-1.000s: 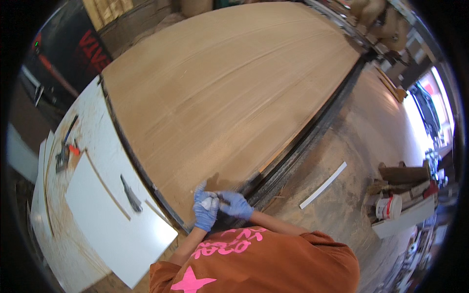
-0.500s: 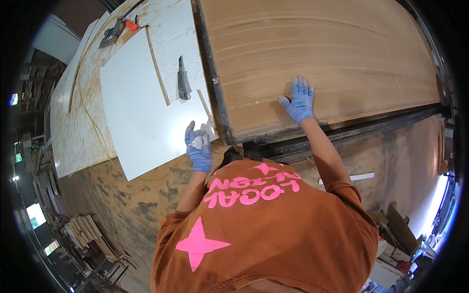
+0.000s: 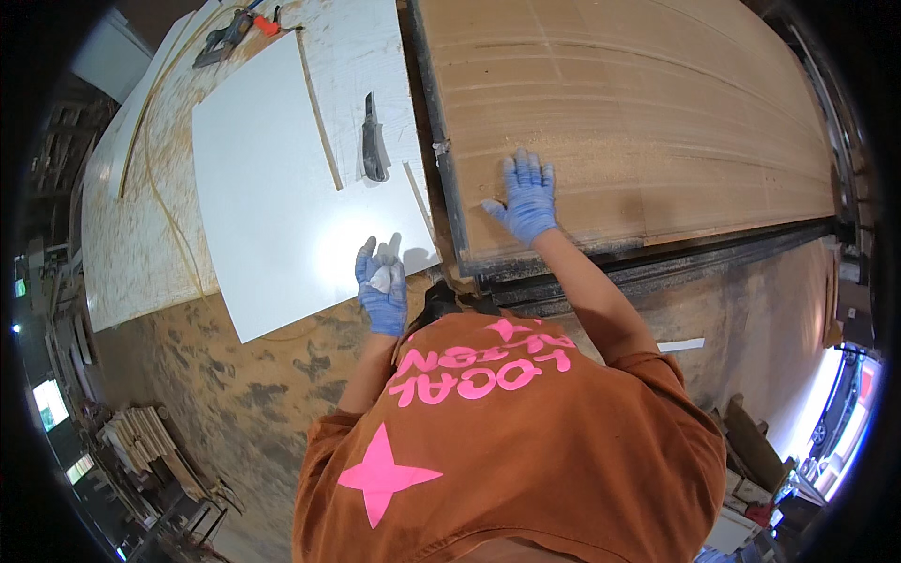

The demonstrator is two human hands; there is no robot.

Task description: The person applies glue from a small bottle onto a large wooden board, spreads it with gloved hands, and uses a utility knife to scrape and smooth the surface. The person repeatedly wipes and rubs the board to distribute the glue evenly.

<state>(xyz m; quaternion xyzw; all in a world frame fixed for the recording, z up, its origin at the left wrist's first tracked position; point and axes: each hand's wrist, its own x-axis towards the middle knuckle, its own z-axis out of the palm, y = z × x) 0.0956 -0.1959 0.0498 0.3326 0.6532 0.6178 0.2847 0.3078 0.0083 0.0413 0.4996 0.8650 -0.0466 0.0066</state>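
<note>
My left hand [image 3: 383, 296], in a blue-grey glove, is partly curled around a small whitish wad [image 3: 380, 279], perhaps cloth or paper; its exact kind is unclear. It hovers by the near edge of a glossy white panel [image 3: 267, 197]. In a matching glove, my right hand [image 3: 528, 197] has its fingers stretched out over the brown, dusty board [image 3: 648, 122], seemingly lying flat on it. A dark utility knife [image 3: 374, 141] rests at the white panel's right side, with thin wooden strips [image 3: 321, 117] on either side of it.
A nail-gun-like tool with a red part [image 3: 225, 39] lies on the worn white tabletop [image 3: 141, 253] at far left. A black metal rail [image 3: 657, 246] edges the brown board. Stacked boards [image 3: 155, 450] stand lower left. A white strip [image 3: 682, 344] lies on the floor.
My right hand has slid left over the brown board, toward its black edge. My left hand stays near the white panel with the whitish wad. The view has shifted slightly.
</note>
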